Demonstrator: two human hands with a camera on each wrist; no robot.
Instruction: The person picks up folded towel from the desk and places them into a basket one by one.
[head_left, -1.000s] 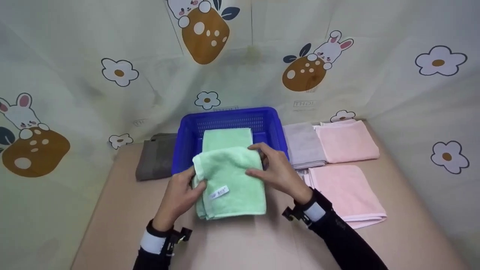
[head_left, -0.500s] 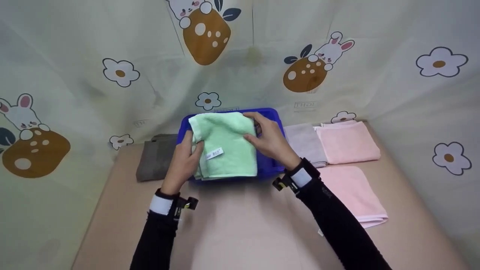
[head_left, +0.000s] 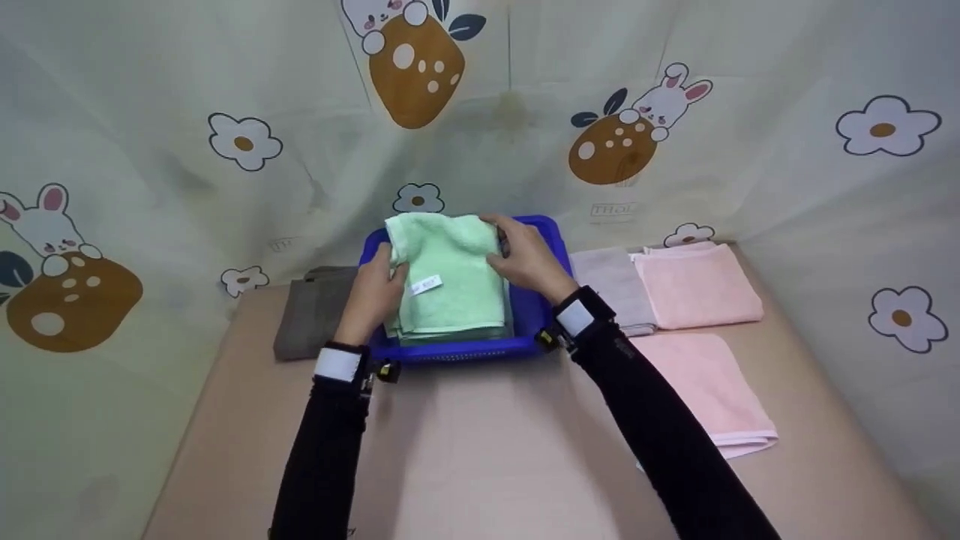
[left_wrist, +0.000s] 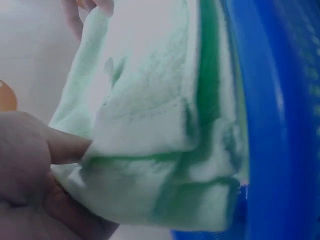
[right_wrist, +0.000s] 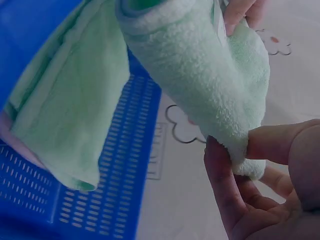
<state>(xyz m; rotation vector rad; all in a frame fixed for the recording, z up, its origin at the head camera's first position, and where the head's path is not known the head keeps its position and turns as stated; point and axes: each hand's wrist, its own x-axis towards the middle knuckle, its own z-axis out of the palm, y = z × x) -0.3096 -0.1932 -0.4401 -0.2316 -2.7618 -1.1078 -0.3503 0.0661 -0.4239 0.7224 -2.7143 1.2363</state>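
A folded light green towel [head_left: 457, 277] with a small white label hangs over the blue plastic basket [head_left: 480, 348]. My left hand [head_left: 371, 296] pinches its left edge, thumb on the near face. At the upper right corner my right hand [head_left: 531, 259] pinches it between thumb and fingers. In the right wrist view, a second folded green towel [right_wrist: 75, 100] lies inside the basket, below the held one and apart from it there. The left wrist view shows the held towel's stacked layers [left_wrist: 145, 130] close to the basket's blue rim [left_wrist: 272, 125].
Left of the basket lies a folded dark grey towel [head_left: 311, 315]. To its right are a light grey towel [head_left: 611, 289] and a pink towel [head_left: 701, 286], with another pink towel [head_left: 705, 386] nearer. A printed curtain [head_left: 510, 150] stands behind the table [head_left: 480, 450].
Both hands have carried the green towel forward, from in front of the basket to over it. Over the last half second it has moved slightly farther back. The other towels on the table stay put.
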